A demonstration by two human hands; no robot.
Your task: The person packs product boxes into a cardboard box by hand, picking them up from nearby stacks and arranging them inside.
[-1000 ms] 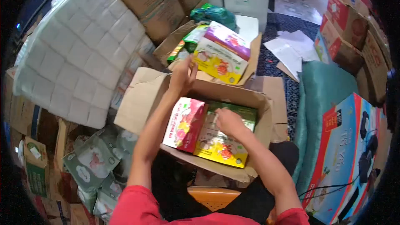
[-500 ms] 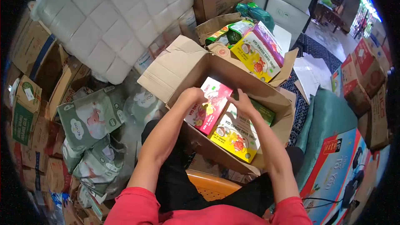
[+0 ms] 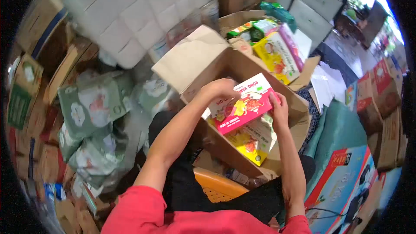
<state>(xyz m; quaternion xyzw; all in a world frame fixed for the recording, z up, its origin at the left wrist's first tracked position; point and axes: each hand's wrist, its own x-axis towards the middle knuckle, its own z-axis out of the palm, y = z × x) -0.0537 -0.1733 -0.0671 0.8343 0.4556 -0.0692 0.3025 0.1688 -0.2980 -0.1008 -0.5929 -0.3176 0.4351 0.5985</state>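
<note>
A pink and white packaged box point(image 3: 247, 105) is held tilted above the open cardboard carton point(image 3: 242, 63) in front of me. My left hand point(image 3: 221, 91) grips its left side, with the fingertips partly hidden. On the right end my right hand point(image 3: 278, 108) closes its fingers round the edge. Beneath the pink box a yellow box point(image 3: 249, 143) lies inside the carton, partly covered. Behind stands a second open carton point(image 3: 242, 19) with a yellow and purple box point(image 3: 279, 56) and green packets point(image 3: 262, 27) in it.
Green-grey packs point(image 3: 93, 108) are piled at the left. Wrapped white packs point(image 3: 143, 8) rise behind them. At the right are a teal cushion point(image 3: 342, 125), a blue and red box point(image 3: 340, 177) and stacked cartons point(image 3: 381, 86). An orange seat point(image 3: 216, 186) shows below the carton.
The pink box has been lifted and turned out of its upright place in the carton, now in both hands. My right hand has come onto it. The camera view has shifted slightly.
</note>
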